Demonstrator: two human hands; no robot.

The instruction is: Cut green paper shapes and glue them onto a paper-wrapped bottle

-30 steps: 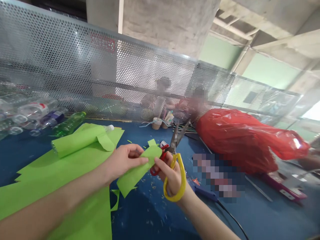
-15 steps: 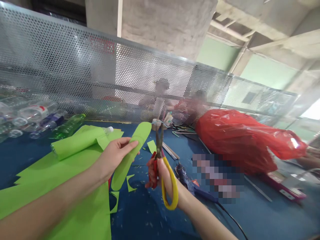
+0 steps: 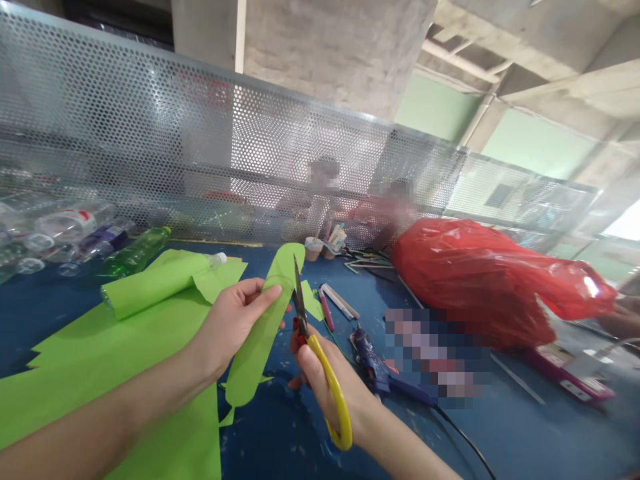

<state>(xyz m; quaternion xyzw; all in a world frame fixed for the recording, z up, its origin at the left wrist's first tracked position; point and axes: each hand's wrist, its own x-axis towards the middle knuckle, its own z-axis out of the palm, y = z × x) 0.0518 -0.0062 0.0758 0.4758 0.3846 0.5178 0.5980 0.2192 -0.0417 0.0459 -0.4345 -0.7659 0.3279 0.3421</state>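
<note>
Between thumb and fingers, my left hand [image 3: 235, 317] pinches a long green paper strip [image 3: 257, 343] with rounded ends; a curved line is drawn across it near the thumb. My right hand [image 3: 325, 367] is closed round the yellow and red handles of a pair of scissors [image 3: 301, 303]. The blades point up and lie along the strip's right edge near its upper end. Behind the blades, a green paper scrap [image 3: 313, 303] lies on the table. Left of my hands, green sheets [image 3: 135, 360] are spread out, with a bottle wrapped in green paper [image 3: 160, 283] on top.
Several clear bottles [image 3: 70, 223] and a green bottle [image 3: 143, 250] lie at the far left. A blue glue gun [image 3: 380, 373] with a cord, a pink pen [image 3: 326, 310] and small cups [image 3: 313, 248] are on the blue table. A red plastic bag [image 3: 480, 273] bulges at the right.
A small green piece has come off and now lies on the table. The strip has been turned so its rounded end points up. The scissors went down and away, then back against its edge.
</note>
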